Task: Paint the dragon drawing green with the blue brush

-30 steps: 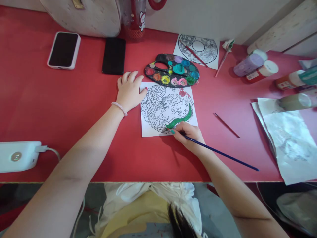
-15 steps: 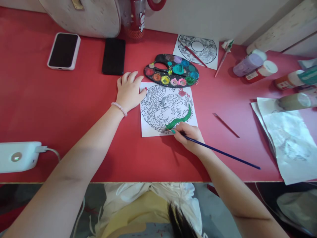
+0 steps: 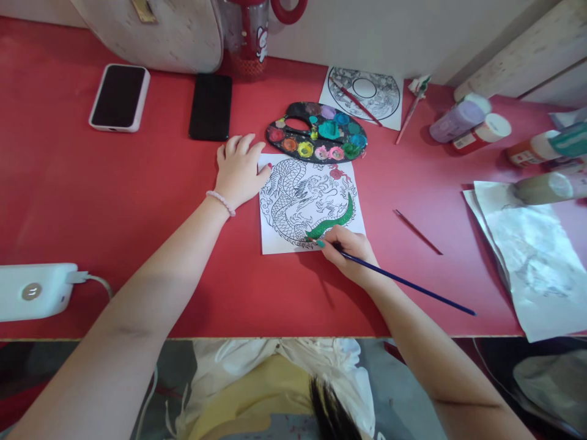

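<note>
A white sheet with a black line drawing of a dragon lies on the red table. Part of the dragon's body is painted green. My right hand pinches a long blue paintbrush, its tip on the green part at the sheet's lower edge. Flat on the sheet's left edge rests my left hand, fingers spread, a bead bracelet on the wrist. A black palette with several wells of colour sits just behind the sheet.
Two phones lie at the back left, a white device with a cable at the left edge. Paint bottles and loose papers fill the right. A second drawing, spare brushes and a red cup are nearby.
Almost nothing differs: the brush handle swings slightly while its tip stays on the green area. My left hand has not moved.
</note>
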`<action>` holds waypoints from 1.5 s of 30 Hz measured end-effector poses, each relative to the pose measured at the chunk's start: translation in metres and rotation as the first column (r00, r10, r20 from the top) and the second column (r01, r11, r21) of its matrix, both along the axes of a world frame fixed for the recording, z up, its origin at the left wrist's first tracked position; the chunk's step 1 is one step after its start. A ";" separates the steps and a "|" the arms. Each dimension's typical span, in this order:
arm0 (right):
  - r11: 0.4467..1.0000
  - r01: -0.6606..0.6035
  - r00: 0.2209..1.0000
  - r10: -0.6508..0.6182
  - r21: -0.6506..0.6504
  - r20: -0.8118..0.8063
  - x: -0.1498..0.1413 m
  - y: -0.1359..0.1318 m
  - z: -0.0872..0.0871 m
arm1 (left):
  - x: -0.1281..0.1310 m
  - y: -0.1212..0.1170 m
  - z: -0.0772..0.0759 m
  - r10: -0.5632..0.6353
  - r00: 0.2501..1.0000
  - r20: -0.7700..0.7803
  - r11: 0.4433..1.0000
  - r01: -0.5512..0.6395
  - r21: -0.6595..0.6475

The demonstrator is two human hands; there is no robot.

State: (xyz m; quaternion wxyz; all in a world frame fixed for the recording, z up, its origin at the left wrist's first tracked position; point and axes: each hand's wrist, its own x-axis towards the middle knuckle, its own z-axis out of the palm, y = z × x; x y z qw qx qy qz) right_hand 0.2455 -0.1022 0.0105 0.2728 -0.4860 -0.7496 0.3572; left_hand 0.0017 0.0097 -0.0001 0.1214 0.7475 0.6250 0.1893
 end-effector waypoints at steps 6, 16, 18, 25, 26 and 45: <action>1.000 0.006 1.000 -0.006 -0.002 0.012 0.000 0.000 0.000 | 0.000 0.001 -0.002 0.001 1.000 0.011 1.000 -0.001 0.003; 1.000 0.001 1.000 -0.001 -0.012 0.002 0.000 0.000 0.000 | -0.001 0.001 -0.001 -0.005 1.000 0.012 1.000 0.005 -0.015; 1.000 0.003 1.000 -0.003 -0.011 0.002 0.000 0.000 0.001 | 0.000 0.000 -0.001 -0.005 1.000 0.011 1.000 0.006 -0.012; 1.000 -0.007 1.000 0.007 -0.004 0.014 0.000 0.000 -0.001 | -0.001 0.001 -0.004 -0.004 1.000 -0.014 1.000 0.004 0.026; 1.000 -0.008 1.000 0.008 -0.001 0.015 0.000 0.000 -0.001 | -0.001 0.001 -0.004 -0.005 1.000 -0.013 1.000 0.005 0.025; 1.000 -0.024 1.000 0.024 0.010 0.001 0.001 0.000 -0.001 | 0.000 0.000 -0.001 0.002 1.000 0.016 1.000 -0.002 -0.015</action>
